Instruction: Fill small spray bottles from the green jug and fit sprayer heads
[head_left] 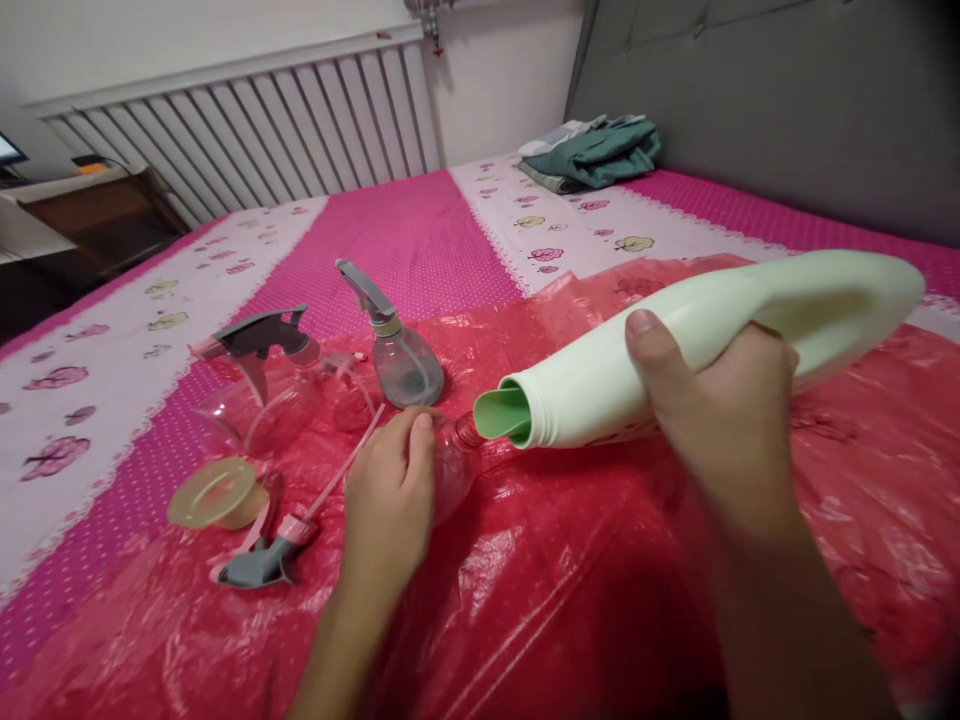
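Note:
My right hand grips a pale green detergent bottle by its handle, tipped almost onto its side. Its green pouring spout points left, close to the neck of a clear spray bottle. My left hand is wrapped round that clear bottle, which leans to the right and has no sprayer head on it. Whether liquid is flowing I cannot tell. Left of my left hand lies a loose grey and pink trigger sprayer with its tube. Beside it is a yellowish cap.
A grey spray bottle stands behind my left hand. Another clear spray bottle lies to the left. Red plastic sheeting covers the bed. Folded clothes, a radiator and a grey headboard are at the back.

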